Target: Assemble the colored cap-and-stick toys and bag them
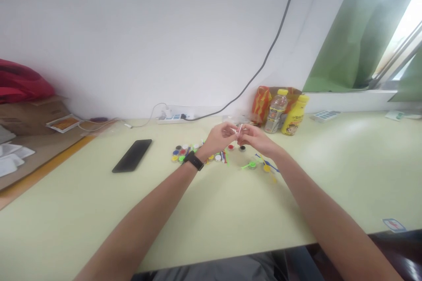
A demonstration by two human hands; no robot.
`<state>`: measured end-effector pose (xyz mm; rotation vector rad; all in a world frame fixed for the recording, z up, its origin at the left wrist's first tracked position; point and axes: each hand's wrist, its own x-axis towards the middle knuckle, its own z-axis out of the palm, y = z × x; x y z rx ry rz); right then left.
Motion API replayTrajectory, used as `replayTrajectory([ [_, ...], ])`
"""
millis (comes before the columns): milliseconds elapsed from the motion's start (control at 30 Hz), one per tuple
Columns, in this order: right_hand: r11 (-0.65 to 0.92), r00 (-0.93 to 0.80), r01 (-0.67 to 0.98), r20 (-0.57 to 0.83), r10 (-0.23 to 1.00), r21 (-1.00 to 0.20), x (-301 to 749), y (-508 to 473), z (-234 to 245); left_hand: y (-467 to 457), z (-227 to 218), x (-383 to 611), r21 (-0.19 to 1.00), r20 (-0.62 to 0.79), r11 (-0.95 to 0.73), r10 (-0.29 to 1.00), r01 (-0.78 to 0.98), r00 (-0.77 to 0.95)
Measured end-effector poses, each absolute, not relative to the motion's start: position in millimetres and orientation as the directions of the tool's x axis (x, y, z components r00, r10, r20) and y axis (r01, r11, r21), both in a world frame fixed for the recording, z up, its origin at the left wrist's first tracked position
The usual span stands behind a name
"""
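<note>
My left hand [220,137] and my right hand [255,139] meet above the middle of the pale green table [211,210]. Both pinch a small white stick piece [239,130] held between their fingertips. A black watch [194,160] sits on my left wrist. Under the hands lie several small coloured round pieces [180,153] in blue, red, green, yellow, white and black. Green, yellow and blue stick-and-disc parts [260,166] lie below my right wrist.
A black phone [132,155] lies flat at left of the pieces. A power strip [171,117] with cables sits by the wall. Two bottles [285,112] and an orange bag [262,103] stand at back right. Cardboard and a red bag [20,83] are far left.
</note>
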<state>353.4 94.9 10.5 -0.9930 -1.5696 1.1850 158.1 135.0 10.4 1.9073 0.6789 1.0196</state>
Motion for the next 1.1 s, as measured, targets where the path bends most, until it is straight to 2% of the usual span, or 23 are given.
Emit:
replayTrajectory([
  [100, 0.190, -0.227, 0.182, 0.147, 0.963, -0.965, 353.9, 97.1, 8.6, 134.1, 10.4, 159.4, 0.853, 0.413, -0.517, 0.745, 0.064, 0.523],
  [167, 0.203, -0.146, 0.345, 0.161, 0.976, -0.916, 359.3, 100.6, 6.3, 132.2, 9.9, 160.8, 0.852, 0.409, -0.519, 0.747, 0.074, 0.524],
  [267, 0.214, -0.071, 0.702, 0.232, 0.970, -0.679, 376.9, 107.4, 0.8, 128.4, 7.3, 162.3, 0.846, 0.370, -0.517, 0.746, 0.132, 0.554],
  [300, 0.187, -0.072, 0.788, 0.214, 0.974, -0.587, 384.0, 109.1, -1.4, 127.2, 5.6, 162.8, 0.831, 0.360, -0.532, 0.736, 0.161, 0.573],
  [367, 0.134, -0.067, 0.852, 0.148, 0.987, -0.507, 397.1, 110.3, -5.6, 124.9, 0.8, 163.8, 0.760, 0.353, -0.605, 0.691, 0.238, 0.631],
  [467, 0.072, -0.049, 0.872, 0.059, 0.997, -0.484, 408.0, 106.3, -6.7, 121.7, -7.3, 165.4, 0.626, 0.326, -0.711, 0.610, 0.319, 0.722],
  [567, 0.086, -0.095, 0.872, 0.005, 0.995, -0.482, 407.9, 98.1, 2.9, 120.0, -11.7, 164.4, 0.566, 0.302, -0.755, 0.564, 0.332, 0.769],
  [633, 0.171, -0.229, 0.841, -0.051, 0.972, -0.513, 404.4, 92.3, 13.1, 121.4, -11.6, 161.4, 0.530, 0.290, -0.775, 0.546, 0.344, 0.786],
  [733, 0.339, -0.477, 0.759, -0.118, 0.871, -0.556, 398.4, 85.4, 26.1, 127.7, -8.7, 154.0, 0.462, 0.301, -0.806, 0.535, 0.370, 0.789],
  [833, 0.391, -0.578, 0.726, -0.194, 0.792, -0.566, 394.3, 82.4, 31.1, 135.4, -5.9, 145.9, 0.406, 0.328, -0.828, 0.527, 0.387, 0.784],
  [900, 0.379, -0.587, 0.719, -0.217, 0.780, -0.583, 393.5, 82.1, 31.4, 139.4, -4.1, 141.6, 0.382, 0.355, -0.834, 0.530, 0.398, 0.770],
  [1000, 0.323, -0.530, 0.702, -0.163, 0.832, -0.635, 394.4, 82.1, 31.4, 142.4, 1.1, 138.5, 0.375, 0.427, -0.832, 0.546, 0.409, 0.720],
  [1100, 0.219, -0.405, 0.637, -0.079, 0.911, -0.739, 394.9, 82.3, 31.9, 140.8, 9.8, 140.3, 0.440, 0.488, -0.819, 0.563, 0.369, 0.667],
])
